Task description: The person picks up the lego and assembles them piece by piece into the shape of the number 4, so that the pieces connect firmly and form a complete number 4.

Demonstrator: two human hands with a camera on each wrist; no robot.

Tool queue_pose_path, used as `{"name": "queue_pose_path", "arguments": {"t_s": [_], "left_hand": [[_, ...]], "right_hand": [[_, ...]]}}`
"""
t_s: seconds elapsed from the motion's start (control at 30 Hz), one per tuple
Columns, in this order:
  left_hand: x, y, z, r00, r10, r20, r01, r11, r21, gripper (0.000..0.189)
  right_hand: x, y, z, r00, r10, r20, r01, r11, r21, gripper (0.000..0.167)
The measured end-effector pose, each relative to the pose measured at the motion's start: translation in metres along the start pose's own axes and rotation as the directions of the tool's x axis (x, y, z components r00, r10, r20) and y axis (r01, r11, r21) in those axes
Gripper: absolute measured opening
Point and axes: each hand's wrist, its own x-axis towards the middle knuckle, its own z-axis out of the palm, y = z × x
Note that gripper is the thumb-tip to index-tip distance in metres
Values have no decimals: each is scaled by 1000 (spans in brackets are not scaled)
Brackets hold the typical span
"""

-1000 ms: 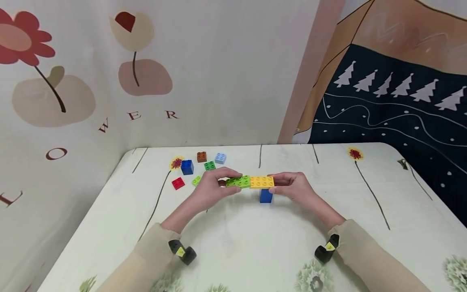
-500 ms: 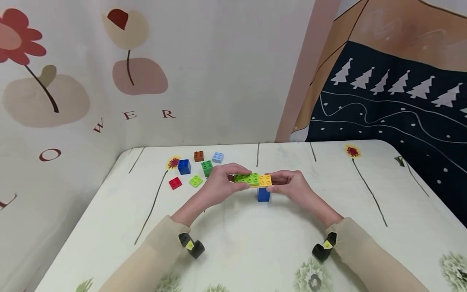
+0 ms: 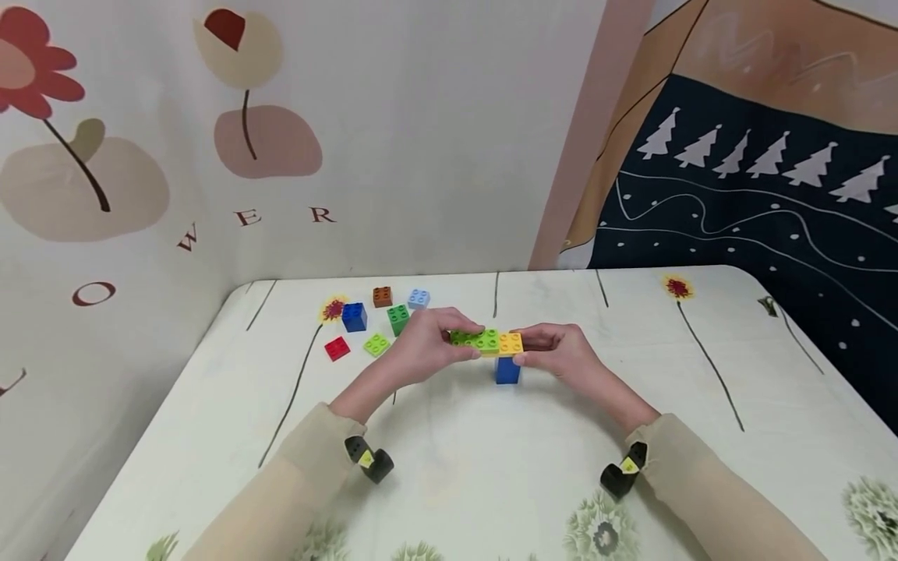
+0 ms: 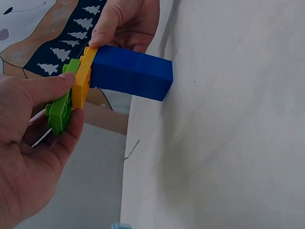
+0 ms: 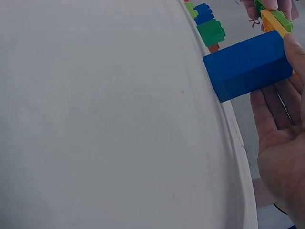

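Looks like a play corner, perhaps at home: a pale flower-print backdrop rises behind, a dark tree print spreads beside it, and toy bricks dot a flowery tablecloth!

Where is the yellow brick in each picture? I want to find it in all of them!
Head: right of the middle and a bit low, the yellow brick sits above the blue tower.
Left wrist: upper left, the yellow brick is at the blue tower's left end.
Right wrist: top right, the yellow brick is partly hidden.
Shared landmark: the blue tower, right beside it every time.
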Motion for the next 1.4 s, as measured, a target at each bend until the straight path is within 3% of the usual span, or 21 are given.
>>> {"name": "queue_pose_path", "arguments": {"t_s": [0.27, 0.63, 1.03, 1.2, 1.4], "left_hand": [[4, 4, -2, 1000, 1, 31, -2, 999, 35, 37], [2, 8, -4, 1000, -8, 27, 6, 999, 54, 37], [-4, 3, 1, 999, -32, 13, 33, 999, -12, 45], [-13, -3, -7, 998, -67, 17, 68, 997, -30, 55], [-31, -18, -28, 998, -69, -12, 68, 996, -64, 57]], "right_hand": [[-1, 0, -1, 1000, -4, 3, 4, 1000, 9, 43], [3, 2, -3, 999, -30, 31, 29, 999, 38, 43], [4, -1, -3, 1000, 0, 25, 0, 1000, 16, 43], [4, 0, -1, 1000, 5, 21, -5, 1000, -1, 44], [4, 1, -2, 1000, 11, 8, -11, 1000, -13, 45]]}}
